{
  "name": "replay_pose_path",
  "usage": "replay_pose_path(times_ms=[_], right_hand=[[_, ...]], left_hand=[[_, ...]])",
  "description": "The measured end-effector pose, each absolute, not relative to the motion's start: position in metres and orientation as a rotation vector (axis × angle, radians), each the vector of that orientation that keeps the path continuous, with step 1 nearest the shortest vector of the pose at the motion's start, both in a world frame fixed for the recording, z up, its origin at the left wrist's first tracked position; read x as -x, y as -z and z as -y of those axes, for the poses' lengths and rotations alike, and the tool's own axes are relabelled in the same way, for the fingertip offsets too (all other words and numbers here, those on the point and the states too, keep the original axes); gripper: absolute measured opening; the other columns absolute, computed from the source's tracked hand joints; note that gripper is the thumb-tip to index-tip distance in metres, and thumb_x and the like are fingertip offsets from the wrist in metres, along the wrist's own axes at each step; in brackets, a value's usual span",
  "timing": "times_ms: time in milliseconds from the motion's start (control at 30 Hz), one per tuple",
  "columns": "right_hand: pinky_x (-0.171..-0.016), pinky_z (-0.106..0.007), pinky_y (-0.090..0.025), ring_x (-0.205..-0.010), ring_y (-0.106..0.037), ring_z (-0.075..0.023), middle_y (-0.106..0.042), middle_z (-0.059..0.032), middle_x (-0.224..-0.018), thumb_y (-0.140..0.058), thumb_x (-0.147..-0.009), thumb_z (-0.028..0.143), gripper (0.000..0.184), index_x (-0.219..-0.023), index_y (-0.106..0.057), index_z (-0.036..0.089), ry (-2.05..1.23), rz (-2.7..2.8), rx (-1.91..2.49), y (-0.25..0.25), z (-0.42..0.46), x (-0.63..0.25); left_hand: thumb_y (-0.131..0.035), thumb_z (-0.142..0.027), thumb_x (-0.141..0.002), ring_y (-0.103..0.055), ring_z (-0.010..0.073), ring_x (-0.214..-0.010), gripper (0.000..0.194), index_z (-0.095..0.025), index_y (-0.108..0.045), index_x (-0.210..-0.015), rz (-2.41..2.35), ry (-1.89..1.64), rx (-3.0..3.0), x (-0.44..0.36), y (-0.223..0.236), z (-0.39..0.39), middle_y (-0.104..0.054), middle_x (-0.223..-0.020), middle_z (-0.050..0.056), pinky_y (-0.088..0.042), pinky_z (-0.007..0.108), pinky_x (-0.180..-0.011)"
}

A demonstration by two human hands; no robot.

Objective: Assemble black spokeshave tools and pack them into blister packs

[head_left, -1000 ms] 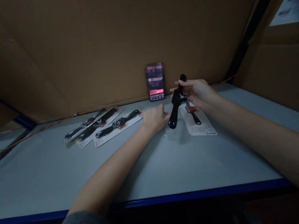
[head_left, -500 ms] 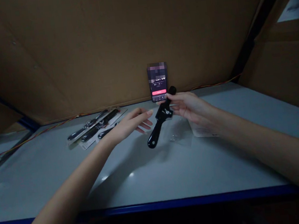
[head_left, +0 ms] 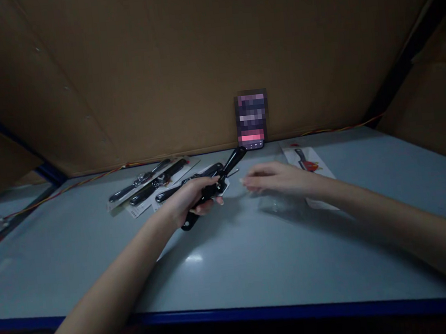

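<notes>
Head view: on the smooth grey tabletop (head_left: pixel 257 269), to the front left of the dark upright phone (head_left: pixel 252 121), a black two-handled tool (head_left: pixel 209 192) is gripped by the left hand (head_left: pixel 186 198). In front of the phone, a crumpled clear plastic piece (head_left: pixel 277 206) is overhung by the right hand (head_left: pixel 278 180), held apart, its fingers loosely bent. A printed white card (head_left: pixel 310 164) is laid to the phone's right, three carded black tools (head_left: pixel 159 183) to its left. Behind it, a brown cardboard wall (head_left: pixel 181 70) is seen.
</notes>
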State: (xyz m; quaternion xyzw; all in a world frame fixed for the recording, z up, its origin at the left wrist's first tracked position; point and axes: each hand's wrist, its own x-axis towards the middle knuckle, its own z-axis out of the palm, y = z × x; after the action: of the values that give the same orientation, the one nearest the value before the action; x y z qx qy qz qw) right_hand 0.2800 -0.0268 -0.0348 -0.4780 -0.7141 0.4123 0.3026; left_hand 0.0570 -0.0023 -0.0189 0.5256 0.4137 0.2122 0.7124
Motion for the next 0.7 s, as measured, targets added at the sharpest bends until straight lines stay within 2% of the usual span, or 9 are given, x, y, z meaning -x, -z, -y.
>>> replay_pose_path(times_ms=[67,167,233,300,400,467,567,700], right_hand=[[-0.066,-0.031,-0.043,-0.075,-0.056,-0.0182,-0.063,-0.0048,-0.08,-0.063,-0.076,0.048,0.029,-0.08,-0.063,0.02,-0.994,2.197,1.215,0.037,0.023,-0.287],[-0.064,-0.029,-0.041,-0.071,-0.054,-0.0161,-0.061,-0.0032,-0.078,-0.068,-0.072,0.039,0.023,-0.082,-0.064,0.019,-0.921,2.551,1.158,0.04,0.017,-0.3],[-0.064,-0.028,-0.04,-0.071,-0.054,-0.0154,-0.061,-0.0023,-0.077,-0.068,-0.07,0.035,0.021,-0.084,-0.064,0.02,-0.959,2.66,1.13,0.042,0.013,-0.309],[-0.065,-0.027,-0.04,-0.072,-0.054,-0.0153,-0.061,-0.0021,-0.077,-0.067,-0.07,0.034,0.02,-0.083,-0.064,0.019,-1.004,2.672,1.096,0.042,0.011,-0.316],[-0.065,-0.027,-0.04,-0.072,-0.054,-0.0151,-0.061,-0.0023,-0.078,-0.063,-0.075,0.037,0.021,-0.084,-0.062,0.018,-0.965,2.53,1.087,0.039,0.014,-0.311],[-0.066,-0.027,-0.04,-0.072,-0.054,-0.0148,-0.061,-0.0023,-0.077,-0.058,-0.08,0.04,0.023,-0.085,-0.059,0.018,-0.8,2.348,1.141,0.037,0.021,-0.298],[-0.062,-0.027,-0.035,-0.065,-0.052,-0.0134,-0.059,-0.0007,-0.071,-0.052,-0.086,0.046,0.028,-0.082,-0.056,0.019,-0.432,2.158,1.254,0.038,0.037,-0.273],[-0.061,-0.028,-0.03,-0.06,-0.05,-0.0142,-0.057,-0.0001,-0.063,-0.049,-0.087,0.054,0.038,-0.076,-0.055,0.018,-0.036,2.28,1.289,0.041,0.053,-0.251]], left_hand=[[-0.056,-0.032,-0.084,-0.042,0.0022,-0.035,0.017,-0.016,-0.053,-0.088,-0.947,-0.537,-1.078,-0.053,0.017,0.001,-0.064,-0.067,0.001,-0.022,0.015,-0.03],[-0.059,-0.029,-0.084,-0.062,0.0085,-0.054,0.021,-0.015,-0.053,-0.097,-0.962,-0.596,-0.994,-0.051,0.013,0.002,-0.069,-0.085,0.007,-0.039,0.015,-0.038],[-0.057,-0.03,-0.085,-0.069,0.0159,-0.07,0.024,-0.014,-0.053,-0.102,-0.936,-0.62,-0.958,-0.051,0.012,0.004,-0.068,-0.099,0.011,-0.05,0.02,-0.048],[-0.053,-0.028,-0.087,-0.07,0.0214,-0.08,0.026,-0.012,-0.052,-0.107,-0.899,-0.637,-0.925,-0.051,0.011,0.006,-0.067,-0.107,0.013,-0.056,0.028,-0.058],[-0.045,-0.027,-0.091,-0.07,0.0251,-0.085,0.027,-0.011,-0.052,-0.111,-0.848,-0.638,-0.868,-0.052,0.013,0.007,-0.066,-0.108,0.015,-0.057,0.039,-0.07],[-0.043,-0.027,-0.092,-0.07,0.0262,-0.087,0.026,-0.011,-0.053,-0.11,-0.818,-0.635,-0.844,-0.054,0.016,0.009,-0.067,-0.106,0.016,-0.055,0.043,-0.077],[-0.043,-0.025,-0.092,-0.07,0.0244,-0.082,0.023,-0.009,-0.055,-0.104,-0.814,-0.634,-0.856,-0.061,0.021,0.016,-0.069,-0.096,0.016,-0.055,0.041,-0.08],[-0.043,-0.015,-0.092,-0.07,0.019,-0.072,0.017,-0.01,-0.057,-0.098,-0.814,-0.63,-0.955,-0.073,0.026,0.032,-0.07,-0.085,0.011,-0.057,0.037,-0.074]])
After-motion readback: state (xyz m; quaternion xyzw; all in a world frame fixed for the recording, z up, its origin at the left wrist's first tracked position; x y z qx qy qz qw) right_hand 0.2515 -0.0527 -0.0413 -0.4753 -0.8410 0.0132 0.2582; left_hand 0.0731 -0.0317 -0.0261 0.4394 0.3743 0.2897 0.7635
